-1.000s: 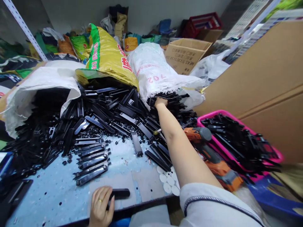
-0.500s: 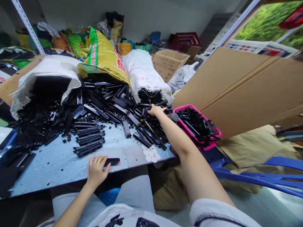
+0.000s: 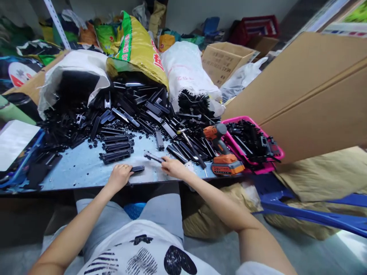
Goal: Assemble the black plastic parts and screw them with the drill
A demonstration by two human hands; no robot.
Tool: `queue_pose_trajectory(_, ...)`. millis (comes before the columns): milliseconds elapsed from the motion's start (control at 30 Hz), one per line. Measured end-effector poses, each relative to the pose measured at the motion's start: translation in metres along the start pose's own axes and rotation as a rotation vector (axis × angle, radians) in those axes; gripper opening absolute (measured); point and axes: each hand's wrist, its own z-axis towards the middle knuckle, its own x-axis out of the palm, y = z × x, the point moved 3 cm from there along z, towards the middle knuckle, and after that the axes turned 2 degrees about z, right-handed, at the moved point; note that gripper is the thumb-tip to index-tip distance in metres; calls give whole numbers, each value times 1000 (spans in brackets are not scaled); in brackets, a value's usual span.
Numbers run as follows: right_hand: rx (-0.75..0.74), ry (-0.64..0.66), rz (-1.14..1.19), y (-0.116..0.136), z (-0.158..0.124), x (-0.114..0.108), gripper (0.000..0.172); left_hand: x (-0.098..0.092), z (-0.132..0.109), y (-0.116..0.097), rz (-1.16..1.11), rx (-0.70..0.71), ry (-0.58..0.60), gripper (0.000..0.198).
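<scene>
Gripping a black bar [image 3: 138, 168] in the left hand [image 3: 120, 176] and a dark strip [image 3: 154, 157] in the right hand [image 3: 173, 168], just below centre frame, a person [image 3: 153, 233] would do best bracing the bar flat.

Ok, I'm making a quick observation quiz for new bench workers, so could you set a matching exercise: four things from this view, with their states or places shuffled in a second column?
Column one
1. Left hand
2. Right hand
3. Power drill
4. Basket

Column two
A. Pink, heaped with black parts
B. Gripping a slim part, on the side nearer the power drill
C. Orange and dark grey, standing beside the basket
D. Holding a black bar with a rounded end

Right pairs: 1-D, 2-B, 3-C, 4-A
</scene>
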Motion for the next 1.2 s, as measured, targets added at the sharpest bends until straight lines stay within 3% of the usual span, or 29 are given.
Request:
queue_pose_trajectory(67,-1,43,3,7,-12,17,18,-1,0,2,10,4,41,20)
queue_pose_trajectory(200,168,-38,82,8,-9,29,39,3,5,-4,-11,3,123,23)
queue_pose_trajectory(333,303,-7,106,5,4,32,20,9,15,-12,-83,-8,182,27)
queue_pose_trajectory(467,171,58,131,4,-1,27,25,9,21,-12,-193,-8,213,28)
queue_pose_trajectory(633,-80,84,-38,25,-7,28,36,4,30,-15,-269,36,290,30)
queue_pose_trajectory(833,-78,63,-103,36,4,36,36,2,37,-24,-240,26,338,34)
queue_pose_trajectory(1033,-49,17,-160,45,3,26,36,-1,32,-28,-207,25,271,67)
queue_pose_trajectory(1200,-65,-54,-197,54,5,10,31,-1,27,-22,-272,23,165,44)
